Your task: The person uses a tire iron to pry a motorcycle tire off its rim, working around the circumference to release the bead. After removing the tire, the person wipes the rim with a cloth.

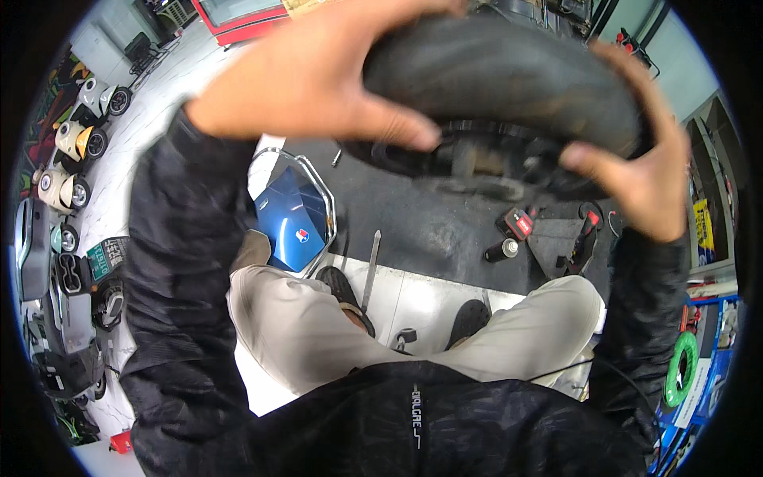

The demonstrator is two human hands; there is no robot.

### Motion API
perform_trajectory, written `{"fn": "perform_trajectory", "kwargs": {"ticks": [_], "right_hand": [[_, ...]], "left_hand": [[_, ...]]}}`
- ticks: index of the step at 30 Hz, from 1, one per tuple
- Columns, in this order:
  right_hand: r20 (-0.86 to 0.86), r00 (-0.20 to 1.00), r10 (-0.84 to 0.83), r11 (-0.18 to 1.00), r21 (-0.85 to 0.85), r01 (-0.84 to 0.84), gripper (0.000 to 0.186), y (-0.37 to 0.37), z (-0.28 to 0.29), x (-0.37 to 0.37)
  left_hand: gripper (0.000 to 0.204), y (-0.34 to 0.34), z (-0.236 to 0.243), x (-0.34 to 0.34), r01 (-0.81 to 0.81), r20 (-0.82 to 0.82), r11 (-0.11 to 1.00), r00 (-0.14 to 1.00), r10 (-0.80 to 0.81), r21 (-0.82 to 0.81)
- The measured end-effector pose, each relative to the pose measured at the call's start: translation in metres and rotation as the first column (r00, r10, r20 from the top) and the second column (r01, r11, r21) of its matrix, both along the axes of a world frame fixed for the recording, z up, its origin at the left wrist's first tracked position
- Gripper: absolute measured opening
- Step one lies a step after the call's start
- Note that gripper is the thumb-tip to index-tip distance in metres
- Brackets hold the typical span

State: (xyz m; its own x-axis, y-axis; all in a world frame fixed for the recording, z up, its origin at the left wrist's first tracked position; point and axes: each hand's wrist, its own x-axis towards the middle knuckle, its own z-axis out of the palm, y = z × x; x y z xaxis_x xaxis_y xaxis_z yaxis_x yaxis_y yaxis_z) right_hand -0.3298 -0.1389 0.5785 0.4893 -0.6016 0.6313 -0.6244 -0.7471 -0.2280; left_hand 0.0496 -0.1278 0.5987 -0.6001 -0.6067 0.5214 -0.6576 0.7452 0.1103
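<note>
A black scooter wheel with its tyre (509, 75) is held up in front of me, off the floor, with its dark hub turned partly toward me. My left hand (310, 83) grips its left side, thumb along the inner edge of the tyre. On the opposite side my right hand (636, 171) clasps the wheel, its thumb near the rim and its fingers round the tyre's outside. Motion blurs the wheel and hands slightly, and some left fingers are hidden behind the tyre. Below the wheel lies a dark mat (429, 230).
Beside my left leg rests a blue panel (288, 226) with a chrome bar. A flat metal bar (372, 270), a spray can (501, 251), a red-and-black tool (517, 224) and a red-handled tool (586, 230) lie ahead. Scooters (71, 139) line the left; a green ring (681, 370) is at right.
</note>
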Motion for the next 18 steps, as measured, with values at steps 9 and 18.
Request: {"fn": "perform_trajectory", "kwargs": {"ticks": [9, 18], "right_hand": [[-0.147, 0.988, -0.055, 0.998, 0.011, 0.058, 0.093, -0.008, -0.014, 0.028], [-0.007, 0.996, -0.090, 0.847, 0.525, 0.081, 0.103, -0.029, -0.261, 0.015]], "left_hand": [[0.087, -0.054, -0.074, -0.006, 0.284, -0.420, 0.930, 0.892, -0.167, 0.234], [0.110, -0.074, -0.294, -0.015, 0.180, -0.157, 0.845, 0.981, -0.115, 0.503]]}}
